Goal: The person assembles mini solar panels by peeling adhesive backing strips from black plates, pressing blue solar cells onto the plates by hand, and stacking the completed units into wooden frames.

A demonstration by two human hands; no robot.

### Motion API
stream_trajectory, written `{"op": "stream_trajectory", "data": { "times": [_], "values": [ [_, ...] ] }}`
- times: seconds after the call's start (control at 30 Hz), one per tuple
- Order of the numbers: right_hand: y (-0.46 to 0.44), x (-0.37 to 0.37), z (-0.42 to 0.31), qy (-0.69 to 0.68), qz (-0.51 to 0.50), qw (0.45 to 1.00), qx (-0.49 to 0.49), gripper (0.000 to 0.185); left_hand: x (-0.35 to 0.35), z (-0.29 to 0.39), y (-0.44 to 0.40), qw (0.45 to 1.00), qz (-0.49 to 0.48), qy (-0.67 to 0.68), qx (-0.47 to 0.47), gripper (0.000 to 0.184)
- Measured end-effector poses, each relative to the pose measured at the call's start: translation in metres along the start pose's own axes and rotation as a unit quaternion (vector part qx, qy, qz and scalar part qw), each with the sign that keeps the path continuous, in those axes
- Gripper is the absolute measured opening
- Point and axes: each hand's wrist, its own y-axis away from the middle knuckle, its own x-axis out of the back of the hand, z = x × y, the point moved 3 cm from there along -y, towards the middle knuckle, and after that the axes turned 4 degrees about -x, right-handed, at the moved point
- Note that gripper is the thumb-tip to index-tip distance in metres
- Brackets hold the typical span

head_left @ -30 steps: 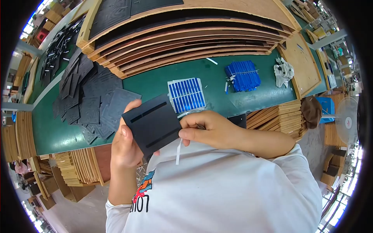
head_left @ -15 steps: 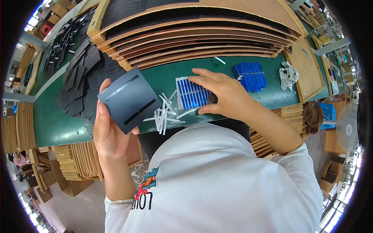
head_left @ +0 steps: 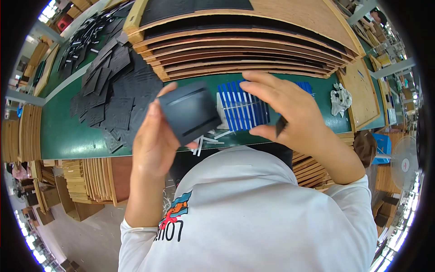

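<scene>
My left hand (head_left: pixel 156 138) grips a square black panel (head_left: pixel 190 113) by its left and lower edges. The panel is tilted and has two long dark slots. A row of blue strips (head_left: pixel 242 106) with a pale band across it spans the gap between the fingers and thumb of my right hand (head_left: pixel 290 109). The row looks raised over a pale sheet (head_left: pixel 220 109), which shows at its left. A small dark piece (head_left: pixel 281 124) rests against my right palm; its shape is partly hidden.
Black panels (head_left: pixel 120 109) lie in a loose pile at the left of the green table (head_left: pixel 59 136). A wooden rack (head_left: pixel 249 68) stands at the back. White strips (head_left: pixel 210 140) lie by the front edge, a white cloth (head_left: pixel 340 99) at the right. More blue strips (head_left: pixel 306 87) show behind my right hand.
My left hand has moved right with the panel, closer to the blue strips. My right hand has shifted right, and the blue row looks larger and lifted between its fingers.
</scene>
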Motion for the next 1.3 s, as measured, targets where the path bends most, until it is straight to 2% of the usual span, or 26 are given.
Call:
{"op": "stream_trajectory", "data": {
  "times": [0.07, 0.13, 0.17, 0.27, 0.7, 0.9, 0.97, 1.07, 1.3],
  "values": [
    [-0.004, 0.002, -0.011, -0.031, 0.002, 0.999, 0.009, 0.067, -0.013, -0.005, -0.002, 1.0, 0.003, -0.009, 0.007, 0.062],
    [-0.007, -0.001, -0.021, -0.094, 0.001, 0.996, 0.002, 0.067, -0.024, -0.012, -0.004, 0.998, 0.053, -0.011, 0.041, 0.067],
    [-0.007, -0.006, -0.021, -0.086, 0.009, 0.996, 0.012, 0.069, -0.025, -0.012, -0.005, 0.999, 0.008, -0.022, 0.044, 0.071],
    [-0.007, -0.016, -0.013, -0.065, 0.02, 0.998, 0.011, 0.071, -0.026, -0.01, -0.006, 0.997, -0.038, -0.029, 0.055, 0.072],
    [-0.008, -0.014, -0.016, -0.048, 0.03, 0.998, 0.027, 0.07, -0.026, -0.011, -0.005, 0.997, -0.037, -0.033, 0.055, 0.072],
    [-0.01, -0.017, -0.014, -0.113, 0.047, 0.992, 0.037, 0.072, -0.026, -0.014, -0.003, 0.996, -0.044, -0.015, 0.07, 0.073],
    [-0.01, -0.017, -0.013, -0.162, 0.017, 0.986, 0.019, 0.075, -0.028, -0.014, -0.004, 0.998, -0.036, -0.005, 0.051, 0.071],
    [-0.009, -0.015, -0.012, -0.185, 0.001, 0.983, 0.01, 0.077, -0.022, -0.018, -0.005, 0.997, -0.063, -0.008, 0.043, 0.069],
    [-0.008, -0.016, -0.01, -0.191, -0.011, 0.981, 0.008, 0.078, -0.026, -0.021, -0.003, 0.997, -0.057, 0.019, 0.043, 0.065]
  ]
}}
